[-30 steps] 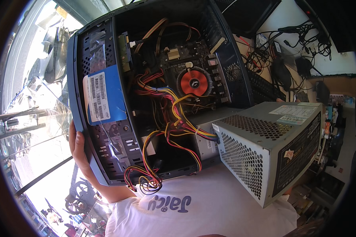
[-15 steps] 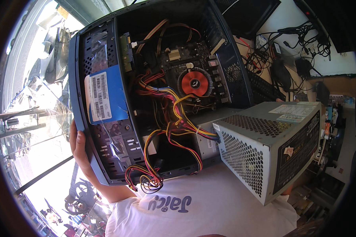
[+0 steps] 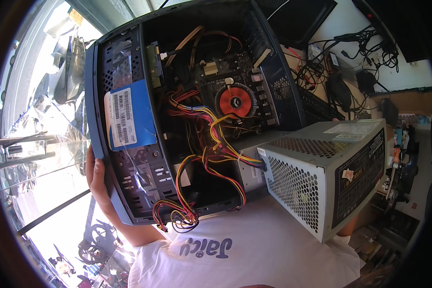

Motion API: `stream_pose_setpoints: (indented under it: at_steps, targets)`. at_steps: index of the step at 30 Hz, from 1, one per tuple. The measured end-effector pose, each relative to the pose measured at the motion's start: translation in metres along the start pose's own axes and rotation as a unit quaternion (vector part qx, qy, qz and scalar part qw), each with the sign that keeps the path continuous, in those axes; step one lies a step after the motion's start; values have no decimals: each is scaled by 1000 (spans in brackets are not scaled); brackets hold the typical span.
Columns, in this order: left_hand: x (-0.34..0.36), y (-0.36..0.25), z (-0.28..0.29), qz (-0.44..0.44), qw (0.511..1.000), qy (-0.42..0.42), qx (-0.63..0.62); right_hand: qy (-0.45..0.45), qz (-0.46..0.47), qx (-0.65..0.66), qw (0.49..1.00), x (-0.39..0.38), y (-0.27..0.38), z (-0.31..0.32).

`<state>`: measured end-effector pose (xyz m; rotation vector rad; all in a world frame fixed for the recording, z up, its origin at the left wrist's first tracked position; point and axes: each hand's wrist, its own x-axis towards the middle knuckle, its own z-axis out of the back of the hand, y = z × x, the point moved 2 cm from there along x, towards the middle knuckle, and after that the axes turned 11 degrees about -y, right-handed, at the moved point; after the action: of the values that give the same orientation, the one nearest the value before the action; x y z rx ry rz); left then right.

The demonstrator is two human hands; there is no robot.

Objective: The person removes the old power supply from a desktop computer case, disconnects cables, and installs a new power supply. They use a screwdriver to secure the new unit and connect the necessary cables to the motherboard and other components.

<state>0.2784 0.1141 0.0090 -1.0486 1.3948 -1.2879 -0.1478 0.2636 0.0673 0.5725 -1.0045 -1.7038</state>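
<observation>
My left hand grips the left edge of an open dark blue computer case, which is tilted up in front of my chest. Inside it are a motherboard with an orange fan and bundles of red, yellow and black cables. The cables run to a grey metal power supply that is out of the case, at its lower right. My right hand is hidden under this unit. Only a bit of skin shows at its lower corner, where the hand carries it.
A desk behind the case holds tangled black cables, a mouse and small adapters. A dark monitor stands at the top. Bright glass with street reflections fills the left side. My white shirt is below.
</observation>
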Motion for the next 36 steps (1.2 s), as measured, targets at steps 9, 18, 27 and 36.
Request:
stream_pose_setpoints:
  at_steps: [9, 18, 27, 36]
  targets:
    - [25, 4, -1, 4, 1000, 2, 2, -41, -18, 3, 999, -26, 5, 19]
    - [78, 16, 7, 28, 1000, 6, 5, -156, -59, 3, 986, -96, 10, 54]
    - [114, 15, 20, 38, 999, 22, 27, -314, -56, 25, 948, -166, 12, 62]
    - [114, -8, 15, 0, 999, 6, 36, -409, -37, 40, 911, -198, 11, 63]
